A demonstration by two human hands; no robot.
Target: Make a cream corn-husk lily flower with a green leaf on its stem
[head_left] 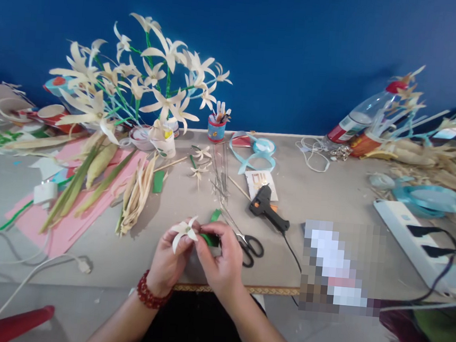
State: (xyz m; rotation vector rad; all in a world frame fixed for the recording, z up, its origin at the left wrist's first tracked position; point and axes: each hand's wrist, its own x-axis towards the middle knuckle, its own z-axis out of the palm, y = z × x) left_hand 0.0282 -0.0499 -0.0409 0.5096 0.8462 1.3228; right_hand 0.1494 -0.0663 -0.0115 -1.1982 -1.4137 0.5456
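A cream-white husk-like flower (185, 232) with pointed petals rests in the fingers of my left hand (170, 259), which is closed round its base and wears a dark red bead bracelet (149, 293). Close against it, my right hand (224, 256) pinches thumb and forefinger together. Between those fingers shows a strip of green tape (211, 240); another green piece (215, 215) lies just beyond. The flower's stem end is hidden by the fingers. Black-handled scissors (251, 247) lie right beside my right hand.
Finished flowers (166, 101) stand in cups at back left. Dried husks (135, 200) and pink paper (75, 227) lie left. A black glue gun (267, 203), thin wires (222, 170) and blue ribbon (261, 155) sit ahead; a white power strip (413, 240) lies right.
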